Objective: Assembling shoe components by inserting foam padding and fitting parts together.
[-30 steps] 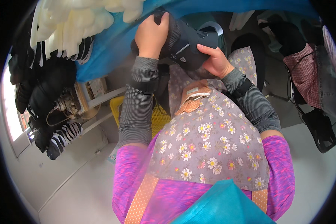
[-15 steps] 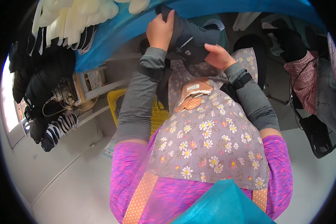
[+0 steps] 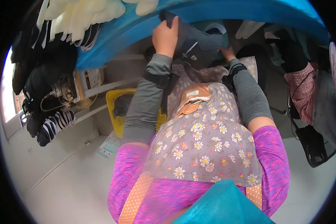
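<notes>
Wrapped round the upper left part of a dark navy shoe upper (image 3: 200,42) is my left hand (image 3: 165,38). A small white mark and a pale slanted line show on the side of the upper. It hangs tilted above my lap, just in front of the blue-covered table edge. My right hand (image 3: 227,55) is off to the right of the upper, beside a teal object (image 3: 224,40) partly covered by the upper. The fingers of that hand are mostly hidden, so its grip does not show. A pale curved piece (image 3: 215,27) shows behind the upper.
Blue sheeting (image 3: 227,11) covers the table ahead. Cream foam-like pieces (image 3: 84,16) and dark shoe parts (image 3: 44,67) are piled at left. A yellow basket (image 3: 112,108) stands left of my lap. On the right, another person's checked garment (image 3: 300,84) shows beside a black chair (image 3: 313,145).
My right hand has moved away from the upper's right edge toward the teal object behind it. My left hand keeps hold of the upper. The whole view has shifted slightly.
</notes>
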Demonstrator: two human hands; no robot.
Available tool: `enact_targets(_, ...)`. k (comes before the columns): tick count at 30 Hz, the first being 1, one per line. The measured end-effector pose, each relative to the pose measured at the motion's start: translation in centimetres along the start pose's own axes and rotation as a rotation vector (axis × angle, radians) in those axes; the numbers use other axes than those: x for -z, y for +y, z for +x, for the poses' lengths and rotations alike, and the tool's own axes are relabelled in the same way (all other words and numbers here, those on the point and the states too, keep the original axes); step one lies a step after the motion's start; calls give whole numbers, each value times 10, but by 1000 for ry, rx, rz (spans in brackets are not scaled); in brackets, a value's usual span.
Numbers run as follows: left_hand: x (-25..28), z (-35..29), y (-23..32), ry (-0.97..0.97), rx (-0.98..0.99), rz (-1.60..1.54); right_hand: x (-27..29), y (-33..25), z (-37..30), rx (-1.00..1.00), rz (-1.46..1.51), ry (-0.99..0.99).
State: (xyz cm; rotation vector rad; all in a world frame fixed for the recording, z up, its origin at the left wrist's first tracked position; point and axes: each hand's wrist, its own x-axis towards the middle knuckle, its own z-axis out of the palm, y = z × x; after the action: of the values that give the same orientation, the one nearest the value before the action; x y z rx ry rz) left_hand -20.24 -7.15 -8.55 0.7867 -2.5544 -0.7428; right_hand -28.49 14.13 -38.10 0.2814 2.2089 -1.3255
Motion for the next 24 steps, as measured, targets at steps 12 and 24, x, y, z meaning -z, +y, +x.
enact_targets(12,12,-15,5,-28,-8,28,21,4,38,167,116,-464)
enact_targets(24,14,-27,11,-91,43,-88,-4,59,85,346,36,-652)
